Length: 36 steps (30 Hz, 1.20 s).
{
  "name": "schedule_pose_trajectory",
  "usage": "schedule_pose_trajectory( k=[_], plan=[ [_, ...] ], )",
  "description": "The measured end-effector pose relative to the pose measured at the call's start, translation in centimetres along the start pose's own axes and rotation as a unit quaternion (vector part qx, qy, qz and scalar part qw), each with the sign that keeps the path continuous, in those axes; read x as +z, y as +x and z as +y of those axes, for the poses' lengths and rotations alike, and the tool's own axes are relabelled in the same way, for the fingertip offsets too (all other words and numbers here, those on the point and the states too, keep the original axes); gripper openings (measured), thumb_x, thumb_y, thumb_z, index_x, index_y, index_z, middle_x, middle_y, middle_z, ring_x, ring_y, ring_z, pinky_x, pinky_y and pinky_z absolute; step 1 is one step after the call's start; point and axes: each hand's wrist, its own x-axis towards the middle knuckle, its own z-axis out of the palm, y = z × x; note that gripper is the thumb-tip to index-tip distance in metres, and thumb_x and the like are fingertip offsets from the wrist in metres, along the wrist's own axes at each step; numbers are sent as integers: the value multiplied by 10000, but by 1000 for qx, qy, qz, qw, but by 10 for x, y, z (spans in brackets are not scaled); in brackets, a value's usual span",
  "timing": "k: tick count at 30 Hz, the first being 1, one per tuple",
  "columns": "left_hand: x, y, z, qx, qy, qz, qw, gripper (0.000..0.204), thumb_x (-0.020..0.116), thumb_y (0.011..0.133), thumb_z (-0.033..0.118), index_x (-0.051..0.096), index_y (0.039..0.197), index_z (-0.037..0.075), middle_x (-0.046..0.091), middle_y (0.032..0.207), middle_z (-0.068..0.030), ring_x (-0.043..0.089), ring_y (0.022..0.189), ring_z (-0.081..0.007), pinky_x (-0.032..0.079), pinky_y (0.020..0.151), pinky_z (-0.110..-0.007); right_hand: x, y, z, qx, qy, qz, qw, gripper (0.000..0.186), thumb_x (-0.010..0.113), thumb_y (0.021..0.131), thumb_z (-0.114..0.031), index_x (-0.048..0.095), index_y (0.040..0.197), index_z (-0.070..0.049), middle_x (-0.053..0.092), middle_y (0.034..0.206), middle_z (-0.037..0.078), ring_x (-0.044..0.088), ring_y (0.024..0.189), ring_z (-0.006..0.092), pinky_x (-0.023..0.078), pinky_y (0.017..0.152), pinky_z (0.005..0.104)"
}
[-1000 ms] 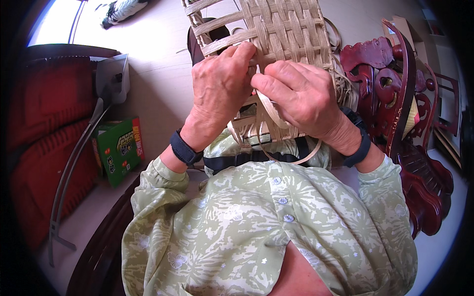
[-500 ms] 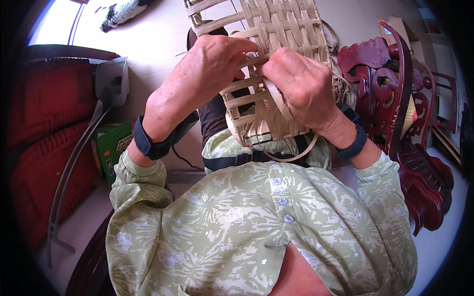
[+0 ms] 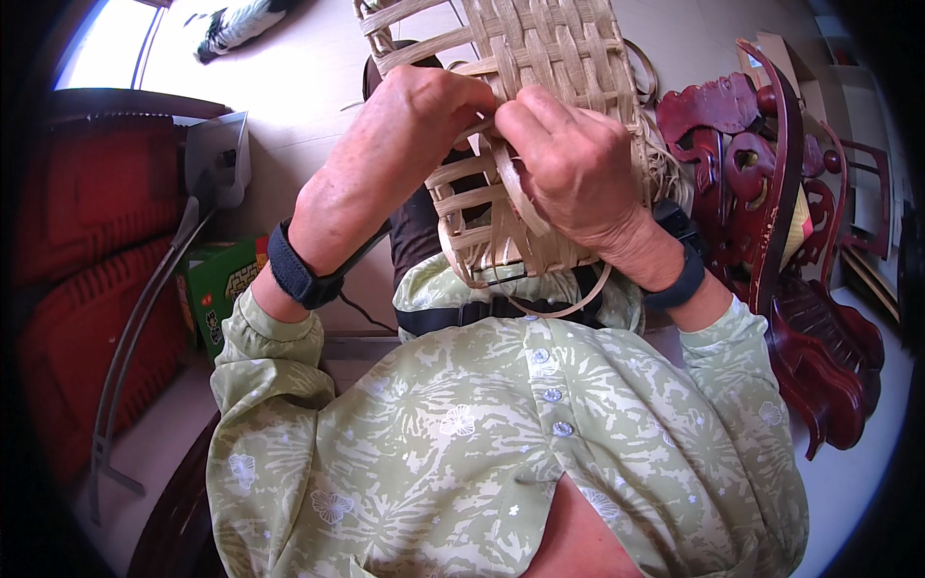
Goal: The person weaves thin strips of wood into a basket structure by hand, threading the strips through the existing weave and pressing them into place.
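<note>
A tan panel woven from flat strips (image 3: 554, 53) rests across my lap and reaches away from me. Its right part is closely woven, while the left side shows open gaps between the crossing strips. My left hand (image 3: 434, 106) is closed in a pinch at the weave, its fingertips partly hidden. Close beside it, my right hand (image 3: 573, 159) grips a loose flat strip (image 3: 520, 197), which curves down from the fingers over the panel. A thin strip loop (image 3: 578, 306) hangs below the panel's near edge, against my shirt.
At right stands dark red carved wooden furniture (image 3: 785, 164). On the left are a red padded piece (image 3: 96, 193), a grey stand (image 3: 217, 164) and a green box (image 3: 217, 299). A black-and-white object (image 3: 236, 29) lies on the floor at far left.
My right hand has shifted slightly left and up, closer to my left hand. The loose strip has moved left with it, and the panel has shifted a little left.
</note>
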Motion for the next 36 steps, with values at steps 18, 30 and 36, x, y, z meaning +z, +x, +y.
schedule_pose_trajectory(
  k=[18, 30, 36],
  plan=[
    [24, -22, 1, -51, 54, 109, 991, 134, 564, 1003, 69, 521, 1130, 68, 664, 831, -159, 693, 708, -320, 542, 592, -374, -27, 24, 20, 159, 217, -85, 959, 186, 652, 917, -194, 702, 1044, -69, 694, 854, 188, 693, 814, 350, 550, 731, 431],
    [33, -19, -1, -15, 41, 238, 970, 160, 550, 1021, 80, 522, 1166, 18, 653, 871, -68, 674, 688, -146, 527, 589, -277, -14, 37, 17, 206, 148, -150, 956, 157, 685, 861, -223, 767, 929, -107, 710, 804, 164, 710, 746, 310, 566, 690, 405],
    [11, -16, 0, -7, 28, 234, 972, 180, 622, 957, 55, 624, 1136, 39, 577, 904, -91, 654, 662, -194, 515, 552, -317, -43, 61, 38, 359, 369, -248, 820, 189, 608, 935, -184, 749, 909, -61, 583, 617, -50, 518, 551, 30, 435, 489, 227]
  ],
)
